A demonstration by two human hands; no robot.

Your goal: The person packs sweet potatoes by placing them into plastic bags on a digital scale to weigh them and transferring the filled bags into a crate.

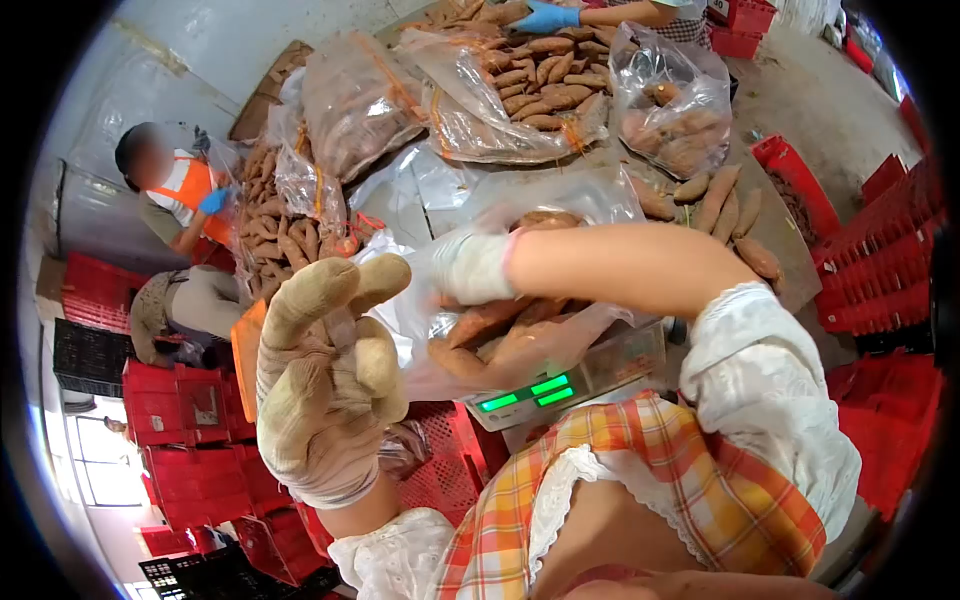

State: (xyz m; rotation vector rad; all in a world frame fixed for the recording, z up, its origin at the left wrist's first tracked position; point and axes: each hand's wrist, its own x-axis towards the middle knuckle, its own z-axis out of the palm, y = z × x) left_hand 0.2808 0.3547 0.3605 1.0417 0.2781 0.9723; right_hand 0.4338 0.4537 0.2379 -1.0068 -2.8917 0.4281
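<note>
Left gloved hand (pixel 333 385) is curled, can't tell if it's gripping; right gloved hand (pixel 470 268) is blurred over the clear plastic bag (pixel 530 365) of sweet potatoes (pixel 487 320), grip unclear too. Bag's on the digital scale (pixel 590 378); probably heavy, limp, slippery. Best hold: gathered rim, support underneath.

I observe bright illumination, with the window (pixel 105 460) at lower left overexposed to white. The clear bag (pixel 670 100) returns patchy glare. Motion blur softens the right hand (pixel 475 266); fisheye distortion (black-cornered) bends the frame margins.
</note>
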